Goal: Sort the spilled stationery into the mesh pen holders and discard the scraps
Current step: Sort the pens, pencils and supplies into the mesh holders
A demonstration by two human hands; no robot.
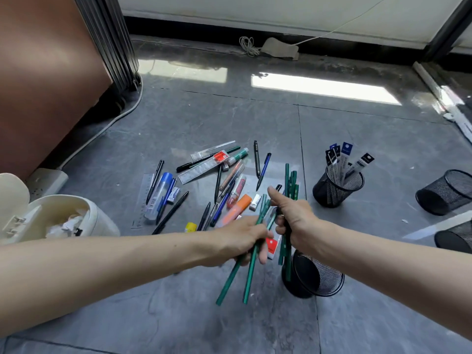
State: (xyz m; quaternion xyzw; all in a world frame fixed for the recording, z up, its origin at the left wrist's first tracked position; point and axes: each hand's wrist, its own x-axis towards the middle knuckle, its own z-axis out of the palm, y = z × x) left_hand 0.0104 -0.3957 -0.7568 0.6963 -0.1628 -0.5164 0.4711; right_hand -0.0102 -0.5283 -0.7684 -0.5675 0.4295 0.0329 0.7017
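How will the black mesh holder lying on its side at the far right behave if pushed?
The mesh holder is round and lies on its side, so it would probably roll on the glossy floor. Its open wire wall suggests it is light. It looks empty, so little would slow it.

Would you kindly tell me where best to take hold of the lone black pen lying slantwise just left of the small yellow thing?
Pinch the black pen across its lower half, coming from straight above. It lies flat on the floor, and its upper end sits close to a blue pen, while the lower half seems to have bare floor on both sides for fingertips.
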